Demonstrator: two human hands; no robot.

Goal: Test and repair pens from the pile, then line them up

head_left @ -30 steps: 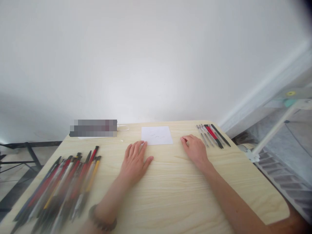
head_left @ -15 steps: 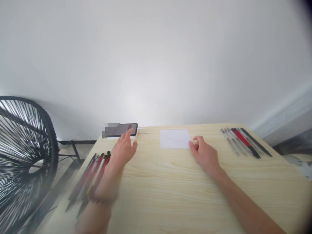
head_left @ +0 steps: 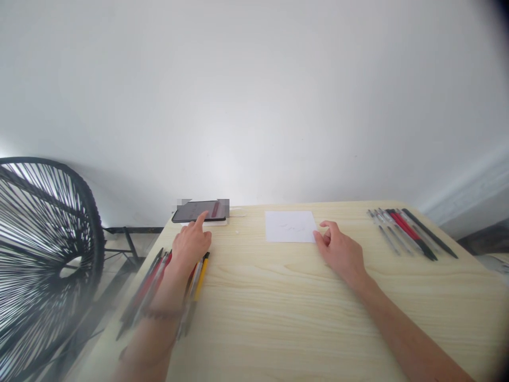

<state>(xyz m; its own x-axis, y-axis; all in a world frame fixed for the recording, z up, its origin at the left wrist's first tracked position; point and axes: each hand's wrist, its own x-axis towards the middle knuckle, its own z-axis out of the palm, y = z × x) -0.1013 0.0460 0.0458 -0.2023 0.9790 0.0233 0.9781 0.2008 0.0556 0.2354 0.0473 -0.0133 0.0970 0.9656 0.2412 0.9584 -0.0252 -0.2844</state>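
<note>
From my feed, the left hand (head_left: 191,245) has one finger out, tip on the phone (head_left: 200,211) at the table's (head_left: 278,318) 11 o'clock corner, holding nothing. It crosses the pen pile (head_left: 167,286), probably parked there within reach. The right hand (head_left: 342,253), loosely curled and empty, touches the paper (head_left: 290,226) at 12, likely steadying it.

- A black wire-frame chair (head_left: 43,254) stands left of the table.
- A light wooden table (head_left: 302,318) sits against a white wall (head_left: 254,95).
- A row of pens (head_left: 409,233) in grey, red and black lies at the far right corner.
</note>
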